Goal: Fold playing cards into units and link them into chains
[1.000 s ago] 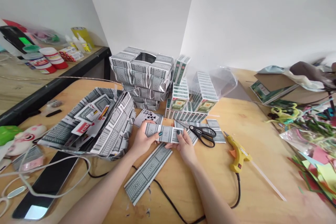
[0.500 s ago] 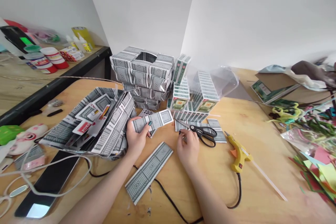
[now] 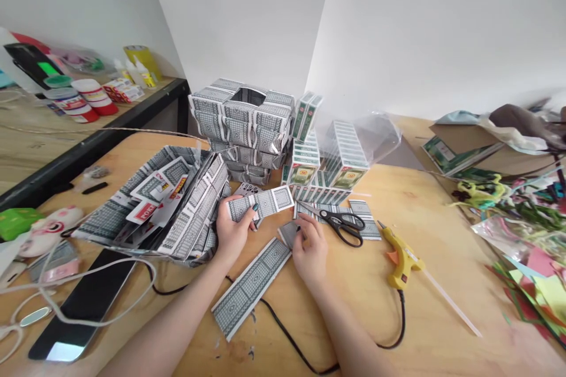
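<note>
My left hand (image 3: pixel 233 227) is closed round a strip of overlapping grey-backed playing cards (image 3: pixel 265 202), thumb on top, the strip pointing right. Low over the table, my right hand (image 3: pixel 311 247) has its fingers bent and pinched at the edge of a small grey playing card (image 3: pixel 288 232). That card meets the upper end of a long card strip (image 3: pixel 252 285) lying flat between my forearms. Black-handled scissors (image 3: pixel 342 224) rest open to the right, across more card strips (image 3: pixel 365 215). Some face-up cards (image 3: pixel 248 188) lie partly hidden behind my left hand.
A card-covered basket (image 3: pixel 190 206) holding loose cards stands left. Behind are a woven card box (image 3: pixel 243 123) and stacked card packs (image 3: pixel 345 159). A yellow glue gun (image 3: pixel 404 259) lies right, its black cord (image 3: pixel 287 333) crossing the front. A phone (image 3: pixel 82 306) lies left.
My right hand has moved a little left, away from the scissors, and a small card now shows at its fingertips beside the long strip. The left hand keeps its hold.
</note>
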A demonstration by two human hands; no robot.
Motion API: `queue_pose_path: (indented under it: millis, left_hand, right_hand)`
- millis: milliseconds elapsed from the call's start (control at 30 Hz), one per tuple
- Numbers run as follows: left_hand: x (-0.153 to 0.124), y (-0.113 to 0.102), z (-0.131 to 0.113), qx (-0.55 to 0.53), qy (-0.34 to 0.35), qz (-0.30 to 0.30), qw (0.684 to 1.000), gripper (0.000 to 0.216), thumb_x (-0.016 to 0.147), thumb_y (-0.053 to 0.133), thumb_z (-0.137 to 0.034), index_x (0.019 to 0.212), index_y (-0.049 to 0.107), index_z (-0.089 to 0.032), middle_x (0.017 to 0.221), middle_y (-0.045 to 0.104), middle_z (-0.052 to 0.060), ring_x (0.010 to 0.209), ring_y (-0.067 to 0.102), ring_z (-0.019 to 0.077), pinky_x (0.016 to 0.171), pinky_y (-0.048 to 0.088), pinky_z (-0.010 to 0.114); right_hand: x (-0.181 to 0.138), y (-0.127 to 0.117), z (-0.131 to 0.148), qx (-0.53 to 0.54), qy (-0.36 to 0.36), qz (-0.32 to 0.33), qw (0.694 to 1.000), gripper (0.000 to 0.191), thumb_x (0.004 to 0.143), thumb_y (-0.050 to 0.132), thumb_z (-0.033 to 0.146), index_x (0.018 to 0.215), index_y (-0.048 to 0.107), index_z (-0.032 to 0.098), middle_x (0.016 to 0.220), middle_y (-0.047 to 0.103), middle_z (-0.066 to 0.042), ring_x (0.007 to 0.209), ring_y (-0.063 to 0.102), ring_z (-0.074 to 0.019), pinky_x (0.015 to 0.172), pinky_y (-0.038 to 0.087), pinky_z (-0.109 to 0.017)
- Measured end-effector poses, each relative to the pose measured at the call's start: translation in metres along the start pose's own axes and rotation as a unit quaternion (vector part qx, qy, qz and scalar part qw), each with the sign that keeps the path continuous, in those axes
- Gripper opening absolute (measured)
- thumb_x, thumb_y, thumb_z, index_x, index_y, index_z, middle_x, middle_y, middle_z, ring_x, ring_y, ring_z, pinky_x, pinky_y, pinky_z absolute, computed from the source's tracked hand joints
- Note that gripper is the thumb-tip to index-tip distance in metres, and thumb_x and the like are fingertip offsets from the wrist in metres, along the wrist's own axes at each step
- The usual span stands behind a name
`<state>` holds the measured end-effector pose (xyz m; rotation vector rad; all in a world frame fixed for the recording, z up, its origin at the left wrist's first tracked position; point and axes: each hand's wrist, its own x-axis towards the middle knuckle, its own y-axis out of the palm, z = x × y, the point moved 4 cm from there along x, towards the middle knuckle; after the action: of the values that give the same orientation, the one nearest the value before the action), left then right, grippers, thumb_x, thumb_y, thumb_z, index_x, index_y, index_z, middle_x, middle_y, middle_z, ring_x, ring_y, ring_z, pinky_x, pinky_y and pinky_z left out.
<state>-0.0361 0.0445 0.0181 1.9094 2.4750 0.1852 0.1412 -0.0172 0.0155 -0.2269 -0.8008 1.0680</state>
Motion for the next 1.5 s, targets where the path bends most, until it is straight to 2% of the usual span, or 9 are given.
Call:
queue_pose_path:
  millis: [133, 300, 433, 567, 633, 800, 933, 1200, 1500]
  left_hand:
    - [0.0, 0.0, 0.0, 0.002, -0.002, -0.002, 1.0, 0.033, 0.064, 0.062, -0.018, 0.091, 0.043, -0.02, 0.062, 0.054, -0.007, 0.039, 0.047, 0.0065, 0.039, 0.042, 0.019]
    - [0.001, 0.0, 0.003, 0.006, -0.004, 0.004, 1.0, 0.034, 0.064, 0.063, -0.019, 0.092, 0.043, -0.02, 0.059, 0.053, -0.008, 0.039, 0.047, 0.0067, 0.04, 0.041, 0.019]
    - [0.001, 0.001, 0.003, 0.009, -0.011, 0.007, 1.0, 0.034, 0.065, 0.062, -0.019, 0.093, 0.043, -0.02, 0.059, 0.053, -0.008, 0.039, 0.047, 0.0071, 0.04, 0.041, 0.019]
    - [0.0, 0.001, 0.002, 0.013, -0.012, 0.011, 1.0, 0.033, 0.065, 0.062, -0.019, 0.093, 0.044, -0.019, 0.058, 0.052, -0.008, 0.039, 0.046, 0.0071, 0.04, 0.041, 0.02]
    - [0.0, 0.001, 0.003, 0.011, -0.014, 0.013, 1.0, 0.034, 0.065, 0.061, -0.019, 0.093, 0.043, -0.019, 0.06, 0.052, -0.007, 0.039, 0.047, 0.007, 0.04, 0.041, 0.02]
    - [0.001, 0.0, 0.005, 0.009, -0.016, 0.02, 1.0, 0.034, 0.065, 0.062, -0.02, 0.093, 0.043, -0.02, 0.064, 0.054, -0.006, 0.04, 0.048, 0.0074, 0.041, 0.042, 0.021]
    - [0.001, -0.001, 0.005, 0.009, -0.009, 0.019, 1.0, 0.034, 0.066, 0.062, -0.019, 0.094, 0.043, -0.02, 0.065, 0.054, -0.006, 0.041, 0.048, 0.0073, 0.041, 0.043, 0.02]
    - [-0.002, -0.002, 0.002, 0.009, 0.007, 0.008, 1.0, 0.034, 0.067, 0.063, -0.02, 0.095, 0.043, -0.02, 0.061, 0.051, -0.007, 0.042, 0.048, 0.0072, 0.042, 0.043, 0.019]
    - [-0.005, 0.005, 0.007, 0.024, -0.014, 0.071, 0.997, 0.034, 0.066, 0.064, -0.023, 0.094, 0.045, -0.021, 0.066, 0.053, -0.005, 0.043, 0.049, 0.0082, 0.039, 0.043, 0.021]
  right_hand:
    - [0.002, -0.004, -0.001, -0.122, 0.038, -0.02, 0.992, 0.025, 0.075, 0.047, 0.019, 0.098, 0.055, 0.021, 0.106, 0.053, -0.01, 0.101, 0.045, -0.0271, 0.084, 0.035, -0.045]
    - [-0.001, 0.007, -0.004, -0.201, 0.073, 0.077, 0.974, 0.041, 0.07, 0.059, 0.04, 0.105, 0.052, 0.02, 0.099, 0.055, -0.011, 0.093, 0.046, -0.0302, 0.076, 0.032, -0.044]
    - [0.0, 0.011, -0.013, -0.111, 0.079, 0.112, 0.984, 0.03, 0.071, 0.061, 0.035, 0.097, 0.055, 0.021, 0.087, 0.06, -0.007, 0.084, 0.051, -0.0259, 0.071, 0.034, -0.038]
    - [0.002, 0.012, -0.022, 0.083, 0.145, 0.126, 0.978, 0.016, 0.077, 0.053, 0.033, 0.087, 0.054, 0.02, 0.07, 0.059, -0.001, 0.059, 0.053, -0.0166, 0.056, 0.039, -0.029]
    - [0.004, 0.01, -0.025, 0.198, 0.2, 0.082, 0.956, 0.017, 0.078, 0.052, 0.035, 0.085, 0.048, 0.021, 0.063, 0.055, 0.003, 0.048, 0.05, -0.0129, 0.047, 0.039, -0.025]
    - [0.005, 0.01, -0.034, 0.417, 0.308, 0.004, 0.855, 0.032, 0.07, 0.063, 0.034, 0.085, 0.037, 0.024, 0.055, 0.052, 0.01, 0.038, 0.053, -0.0111, 0.038, 0.04, -0.021]
    - [0.006, 0.008, -0.038, 0.469, 0.336, -0.034, 0.816, 0.036, 0.067, 0.067, 0.031, 0.087, 0.039, 0.024, 0.053, 0.053, 0.01, 0.039, 0.056, -0.0114, 0.036, 0.04, -0.019]
    - [0.008, 0.005, -0.037, 0.508, 0.348, -0.053, 0.786, 0.041, 0.066, 0.068, 0.032, 0.1, 0.052, 0.016, 0.063, 0.061, 0.002, 0.048, 0.06, -0.0124, 0.043, 0.046, -0.023]
    - [0.008, 0.005, -0.036, 0.506, 0.342, -0.06, 0.79, 0.034, 0.065, 0.07, 0.033, 0.09, 0.05, 0.019, 0.061, 0.059, 0.004, 0.053, 0.065, -0.016, 0.049, 0.052, -0.027]
